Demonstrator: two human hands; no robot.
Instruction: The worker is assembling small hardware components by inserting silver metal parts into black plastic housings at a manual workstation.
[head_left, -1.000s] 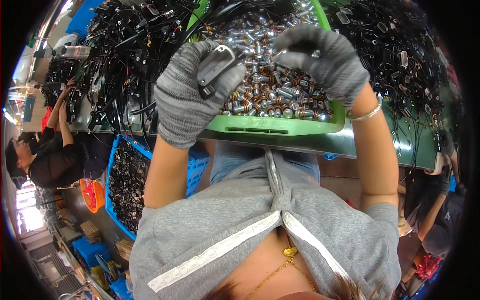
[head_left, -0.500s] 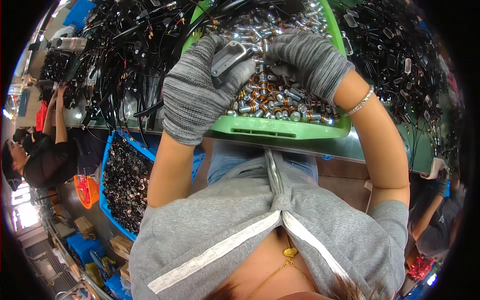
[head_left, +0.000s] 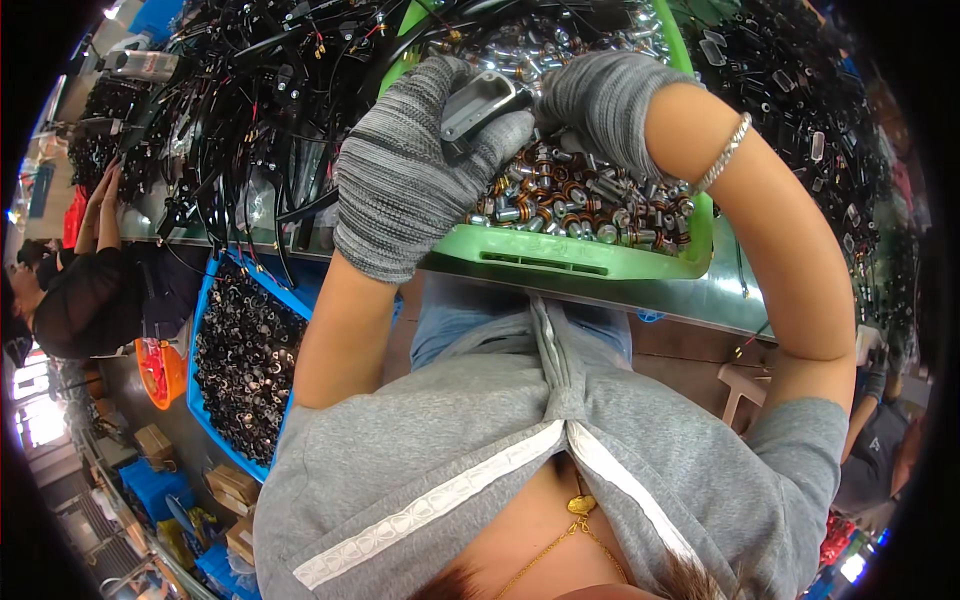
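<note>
A grey knitted glove covers my left hand (head_left: 400, 185), which grips a small black housing (head_left: 480, 108) with a silvery, rounded, hollow face. My right hand (head_left: 605, 105), gloved alike, is curled close against the housing's right end. Its fingertips are mostly hidden, and whatever they pinch cannot be made out. Both hands are over a green plastic tray (head_left: 560, 256), above a heap of small shiny metal cylinders (head_left: 600, 205) with copper-coloured rings.
Black cables (head_left: 280, 110) pile up left of the tray, and black parts (head_left: 790, 120) cover the table to its right. A blue crate (head_left: 200, 365) of small dark pieces stands below the table edge. Co-workers sit at far left (head_left: 100, 300) and far right (head_left: 880, 455).
My left hand and the housing have shifted slightly right. My right wrist has turned, with the forearm and elbow swung outward, and the right fingers have come up against the housing's end.
</note>
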